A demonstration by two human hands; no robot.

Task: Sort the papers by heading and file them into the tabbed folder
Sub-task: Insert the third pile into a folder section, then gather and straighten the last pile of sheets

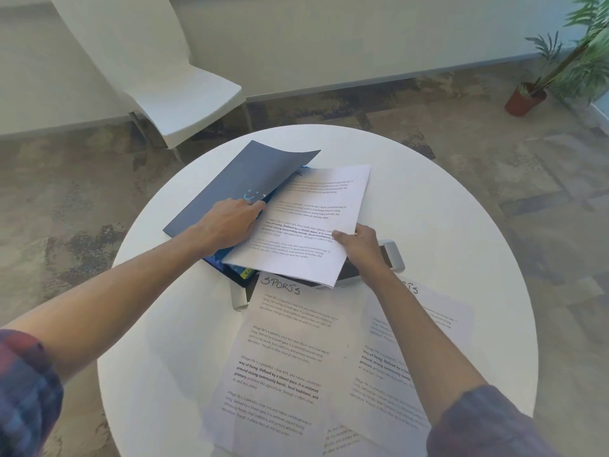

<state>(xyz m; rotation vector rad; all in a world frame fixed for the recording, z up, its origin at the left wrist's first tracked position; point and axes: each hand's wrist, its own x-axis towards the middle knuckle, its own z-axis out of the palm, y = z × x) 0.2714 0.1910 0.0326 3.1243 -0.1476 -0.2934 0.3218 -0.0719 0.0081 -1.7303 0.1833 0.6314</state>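
Observation:
A dark blue tabbed folder [227, 183] lies at the far side of the round white table [461, 225], its cover lifted and curling up. My left hand [229, 222] presses on the folder's cover and holds it open. My right hand [359, 245] grips the near right edge of a thin stack of printed papers [313, 225] that lies partly inside the folder. Coloured tabs [242, 272] show at the folder's near edge. On the table nearer me lie loose sheets headed "SPORTS": one in the middle [283, 351], another [425, 328] partly under my right forearm.
A white-framed device [392, 255] lies under the papers and my right hand. More sheets [339, 440] poke out at the table's near edge. A white chair [184, 94] stands beyond the table at the left, a potted plant [527, 98] on the floor at the far right.

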